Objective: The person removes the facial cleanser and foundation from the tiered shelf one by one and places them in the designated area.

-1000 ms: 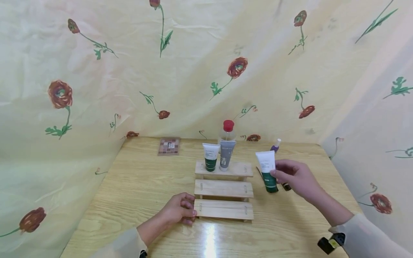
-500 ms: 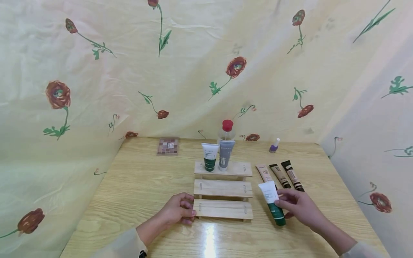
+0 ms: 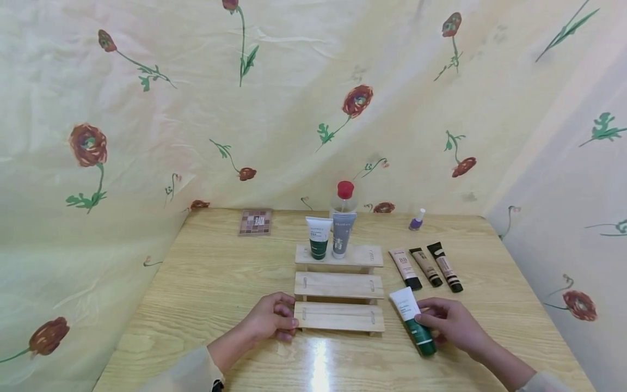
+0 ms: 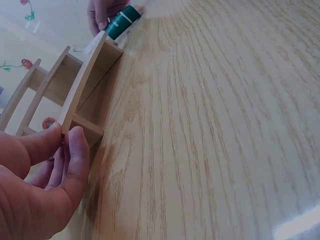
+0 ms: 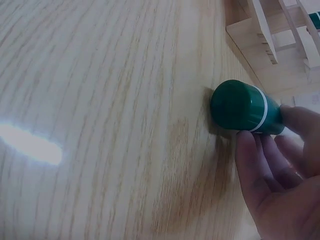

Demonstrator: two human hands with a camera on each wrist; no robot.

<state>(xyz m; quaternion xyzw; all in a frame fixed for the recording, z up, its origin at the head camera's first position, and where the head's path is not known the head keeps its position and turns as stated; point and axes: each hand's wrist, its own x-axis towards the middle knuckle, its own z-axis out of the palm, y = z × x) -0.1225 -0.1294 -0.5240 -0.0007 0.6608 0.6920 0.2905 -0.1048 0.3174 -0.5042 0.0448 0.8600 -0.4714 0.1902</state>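
Observation:
A small wooden stepped rack (image 3: 340, 317) with three shelves stands on the table. My left hand (image 3: 269, 317) pinches the left end of its lowest shelf between thumb and fingers. My right hand (image 3: 453, 325) grips a white and green cosmetic tube (image 3: 413, 322) at its side, to the right of the rack. The tube lies slanted, green cap (image 5: 235, 106) toward me, low over the tabletop. On the top shelf, a similar white and green tube (image 3: 319, 238) and a grey tube (image 3: 342, 237) stand upright on their caps.
Beyond the right hand lie a pink BB tube (image 3: 404, 267), a tan tube (image 3: 425, 267) and a black-ended tube (image 3: 444, 267). Farther back stand purple nail polish (image 3: 416, 220) and a red-capped bottle (image 3: 345, 196). An eyeshadow palette (image 3: 254, 222) lies back left.
My right hand has brought the white and green tube down and toward me, from beside the rack's upper shelves to beside the lowest one. The left hand keeps its place on the rack.

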